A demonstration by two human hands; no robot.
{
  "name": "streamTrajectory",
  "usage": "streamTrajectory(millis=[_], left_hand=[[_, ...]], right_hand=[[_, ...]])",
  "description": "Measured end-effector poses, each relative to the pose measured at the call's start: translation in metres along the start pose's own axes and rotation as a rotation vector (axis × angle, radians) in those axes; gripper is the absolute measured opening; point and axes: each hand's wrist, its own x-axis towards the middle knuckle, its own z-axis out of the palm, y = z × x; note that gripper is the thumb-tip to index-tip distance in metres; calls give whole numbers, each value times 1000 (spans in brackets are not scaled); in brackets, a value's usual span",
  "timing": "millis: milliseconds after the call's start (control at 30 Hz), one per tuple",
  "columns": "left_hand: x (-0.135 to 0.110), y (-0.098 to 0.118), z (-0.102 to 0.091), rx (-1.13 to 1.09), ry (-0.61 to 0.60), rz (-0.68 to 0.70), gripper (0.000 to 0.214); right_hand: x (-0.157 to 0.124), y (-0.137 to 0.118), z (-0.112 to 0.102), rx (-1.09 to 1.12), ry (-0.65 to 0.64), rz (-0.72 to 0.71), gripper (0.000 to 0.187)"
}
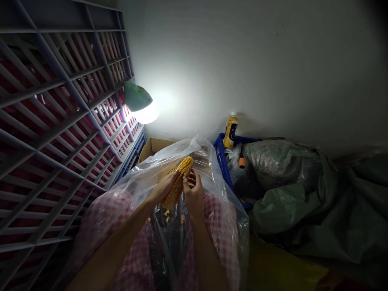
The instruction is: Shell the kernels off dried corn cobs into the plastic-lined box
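A dry yellow corn cob (pixel 179 180) is held up over a clear plastic bag (pixel 212 173) that lies across my lap in pink checked cloth. My left hand (pixel 163 186) is wrapped round the cob's left side. My right hand (pixel 192 189) is closed against its right side, with the thumb pressed on the kernels. A few loose kernels (pixel 166 213) are in the air or on the plastic just below the cob.
A cardboard box (pixel 153 146) sits beyond the bag. Stacked grey crates (pixel 54 121) stand at the left with a green lamp (pixel 138 99) hung on them. A blue crate (pixel 222 159) bears a yellow bottle (pixel 230 130). Filled sacks (pixel 281 169) lie at the right.
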Motion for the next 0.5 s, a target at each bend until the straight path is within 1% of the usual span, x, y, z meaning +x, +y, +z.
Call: streamTrajectory(millis=[67,167,333,400,500], left_hand=[[0,0,1,59,-1,44,55],[-1,1,2,111,-3,80,52],[-2,2,2,132,2,79,50],[-3,3,2,102,10,39,52],[-5,6,3,-24,9,-41,57]], right_hand=[[0,0,-1,-57,49,-52,34],[1,3,-1,-105,87,-76,22],[3,8,0,-130,121,-100,24],[2,7,0,-85,122,-72,25],[1,4,-1,83,87,58,26]])
